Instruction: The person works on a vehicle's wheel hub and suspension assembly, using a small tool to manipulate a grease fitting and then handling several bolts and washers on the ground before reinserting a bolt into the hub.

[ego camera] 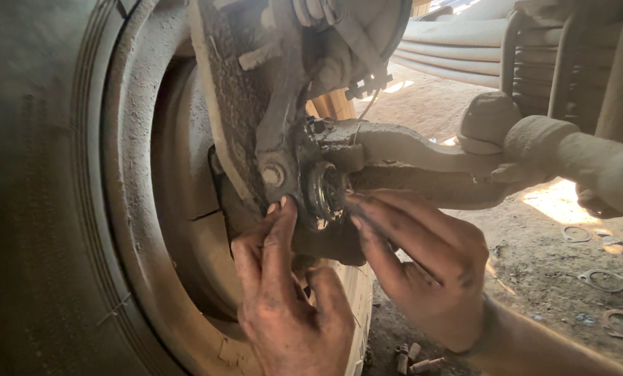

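I look at the inner side of a vehicle wheel, at a dusty steering knuckle (277, 118) and a greasy round cap (323, 195) at its lower end. My left hand (290, 292) reaches up from below, its index fingertip touching the metal just left of the cap. My right hand (423, 264) comes in from the right, fingertips on the cap's right edge. Both hands are smeared with grease. Neither holds a loose thing. A steering arm (423, 157) runs right from the knuckle to a ball joint (489, 122).
The tyre (33, 209) and brake drum (179, 209) fill the left. Leaf springs (458, 42) hang at the top right. On the dirt ground lie several flat gaskets (604, 280) at the right and small bolts (412, 358) beneath my hands.
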